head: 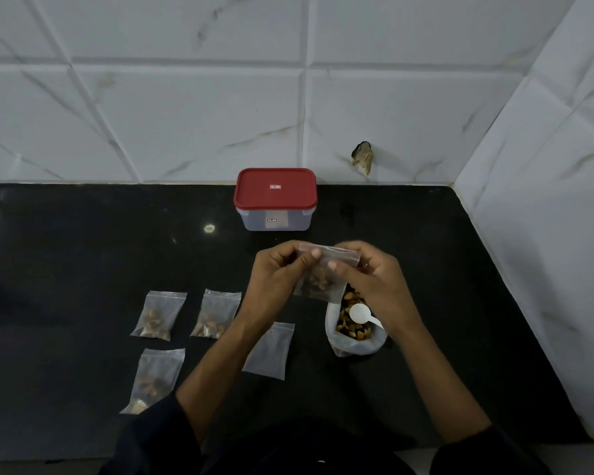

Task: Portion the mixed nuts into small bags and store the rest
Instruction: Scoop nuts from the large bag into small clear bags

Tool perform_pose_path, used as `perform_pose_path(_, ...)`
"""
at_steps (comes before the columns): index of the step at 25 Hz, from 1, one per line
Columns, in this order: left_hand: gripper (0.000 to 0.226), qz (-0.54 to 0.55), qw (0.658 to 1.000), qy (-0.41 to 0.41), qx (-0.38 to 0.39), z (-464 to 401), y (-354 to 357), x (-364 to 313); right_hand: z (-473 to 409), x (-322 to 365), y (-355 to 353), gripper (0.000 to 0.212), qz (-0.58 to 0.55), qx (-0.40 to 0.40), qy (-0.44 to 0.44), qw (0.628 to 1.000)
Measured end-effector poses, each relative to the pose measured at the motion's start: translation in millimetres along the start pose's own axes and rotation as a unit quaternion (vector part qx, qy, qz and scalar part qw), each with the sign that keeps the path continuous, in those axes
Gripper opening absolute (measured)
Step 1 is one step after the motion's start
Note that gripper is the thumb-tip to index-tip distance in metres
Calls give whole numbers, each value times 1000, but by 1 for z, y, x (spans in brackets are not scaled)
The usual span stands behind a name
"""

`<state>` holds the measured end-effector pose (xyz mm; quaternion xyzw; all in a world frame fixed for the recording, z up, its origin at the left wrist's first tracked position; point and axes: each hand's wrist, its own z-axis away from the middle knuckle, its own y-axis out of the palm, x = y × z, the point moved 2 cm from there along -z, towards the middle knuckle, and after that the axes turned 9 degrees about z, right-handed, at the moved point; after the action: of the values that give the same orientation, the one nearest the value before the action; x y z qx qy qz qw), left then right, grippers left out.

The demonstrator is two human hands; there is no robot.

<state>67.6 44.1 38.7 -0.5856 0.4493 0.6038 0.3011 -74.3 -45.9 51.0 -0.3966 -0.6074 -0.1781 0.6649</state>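
Observation:
My left hand (275, 269) and my right hand (374, 275) together hold a small clear zip bag (323, 279) with nuts in it, fingers pinching along its top strip. Below it stands the large open bag of mixed nuts (352, 341) with a white plastic scoop (360, 314) resting inside. Three filled small bags lie on the left: one (158, 315), a second (216, 313) and a third (155, 378). An empty small bag (270, 351) lies flat under my left forearm.
A clear storage box with a red lid (275, 200) stands shut at the back by the tiled wall. The black counter (83, 241) meets a tiled side wall (546, 234) on the right. A chipped hole (362, 157) marks the back wall.

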Motion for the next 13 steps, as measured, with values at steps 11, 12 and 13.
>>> perform_pose_path(11, 14, -1, 1000, -12, -18, 5, 0, 3, 6, -1, 8, 9, -64, -14, 67, 996)
perform_pose_path(12, 14, -3, 1000, -10, -20, 5, 0, 2, 6, -1, 9, 9, -70, -17, 70, 995)
perform_pose_path(13, 14, -7, 1000, -7, -23, 6, 0, 2, 6, 0, 9, 8, -81, -17, 72, 994)
